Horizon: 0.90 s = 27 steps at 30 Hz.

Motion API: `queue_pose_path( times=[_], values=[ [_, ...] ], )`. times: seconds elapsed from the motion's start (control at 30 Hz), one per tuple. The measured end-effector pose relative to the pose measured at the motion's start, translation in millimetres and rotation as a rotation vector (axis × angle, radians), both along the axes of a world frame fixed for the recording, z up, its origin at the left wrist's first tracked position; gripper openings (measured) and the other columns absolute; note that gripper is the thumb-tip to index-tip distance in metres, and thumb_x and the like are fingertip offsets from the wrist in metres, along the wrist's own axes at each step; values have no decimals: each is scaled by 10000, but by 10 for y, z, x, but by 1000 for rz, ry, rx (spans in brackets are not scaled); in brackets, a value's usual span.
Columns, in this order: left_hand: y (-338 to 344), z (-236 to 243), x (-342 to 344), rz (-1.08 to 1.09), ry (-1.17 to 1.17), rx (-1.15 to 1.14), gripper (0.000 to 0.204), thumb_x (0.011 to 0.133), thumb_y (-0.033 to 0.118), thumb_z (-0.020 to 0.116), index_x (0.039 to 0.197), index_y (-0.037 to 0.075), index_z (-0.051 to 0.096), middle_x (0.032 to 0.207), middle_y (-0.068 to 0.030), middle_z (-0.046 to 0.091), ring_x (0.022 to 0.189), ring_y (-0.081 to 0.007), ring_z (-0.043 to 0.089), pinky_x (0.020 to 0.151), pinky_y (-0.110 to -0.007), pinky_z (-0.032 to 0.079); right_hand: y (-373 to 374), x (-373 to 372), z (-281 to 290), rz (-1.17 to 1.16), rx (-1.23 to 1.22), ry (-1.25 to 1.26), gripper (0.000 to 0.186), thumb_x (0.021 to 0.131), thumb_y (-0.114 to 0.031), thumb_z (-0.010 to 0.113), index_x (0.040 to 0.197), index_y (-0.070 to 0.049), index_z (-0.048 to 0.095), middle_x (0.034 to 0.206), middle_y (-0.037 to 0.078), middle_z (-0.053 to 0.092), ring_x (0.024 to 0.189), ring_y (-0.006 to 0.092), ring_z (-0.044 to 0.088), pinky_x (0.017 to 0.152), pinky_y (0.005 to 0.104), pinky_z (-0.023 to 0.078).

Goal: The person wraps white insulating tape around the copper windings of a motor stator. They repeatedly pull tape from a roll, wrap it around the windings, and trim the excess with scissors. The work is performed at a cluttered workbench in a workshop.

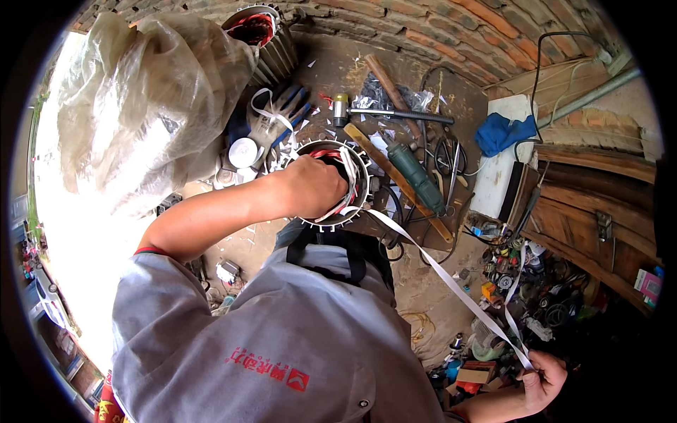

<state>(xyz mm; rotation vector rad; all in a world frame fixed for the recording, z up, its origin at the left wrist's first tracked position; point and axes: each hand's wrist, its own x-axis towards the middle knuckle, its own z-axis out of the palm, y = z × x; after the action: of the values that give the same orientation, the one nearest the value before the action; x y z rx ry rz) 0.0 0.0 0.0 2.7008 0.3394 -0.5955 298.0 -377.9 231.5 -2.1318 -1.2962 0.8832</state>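
A round metal motor stator point(366, 185), finned around its edge, stands before me with red and white windings inside. My left hand point(310, 187) reaches over its left side, fingers curled down into the opening; the fingertips are hidden. Out of the stator's near right side runs a long white cloth tape point(441, 270), stretched down to the lower right. My right hand point(543, 381) pinches that tape between thumb and fingers, well away from the stator. Past the right hand, a loose length of the tape loops back upward.
Beyond the stator lie a hammer point(402, 115), a wooden strip point(388, 169), a green power tool point(415, 178), a work glove point(271, 123) and a white tape roll point(243, 152). Another stator point(271, 56) stands at the back beside plastic sheeting point(148, 106). Clutter fills the lower right.
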Motion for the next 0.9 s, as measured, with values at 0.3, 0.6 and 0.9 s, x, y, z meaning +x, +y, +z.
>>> queue_pose_path(
  times=[0.3,0.6,0.9],
  values=[
    [1100,833,-545,696,-152,756,185,857,196,642,1012,113,701,979,-109,675,867,-319,685,708,-428,560,444,-472,-746,-76,-123,92,301,787,-12,704,1079,54,678,752,85,668,608,114,596,587,242,457],
    [-138,41,7,-20,-18,-9,145,826,128,573,865,-1,626,916,-168,667,740,-311,697,615,-420,542,213,-423,-660,-180,-179,48,285,769,18,702,1051,59,686,741,100,667,610,126,600,588,254,467],
    [556,641,-354,407,-94,188,157,831,174,622,749,40,630,739,-166,638,732,-368,650,661,-472,526,426,-639,-1170,-231,-236,144,93,813,35,685,906,40,686,660,94,648,562,113,578,546,260,458]
  ],
)
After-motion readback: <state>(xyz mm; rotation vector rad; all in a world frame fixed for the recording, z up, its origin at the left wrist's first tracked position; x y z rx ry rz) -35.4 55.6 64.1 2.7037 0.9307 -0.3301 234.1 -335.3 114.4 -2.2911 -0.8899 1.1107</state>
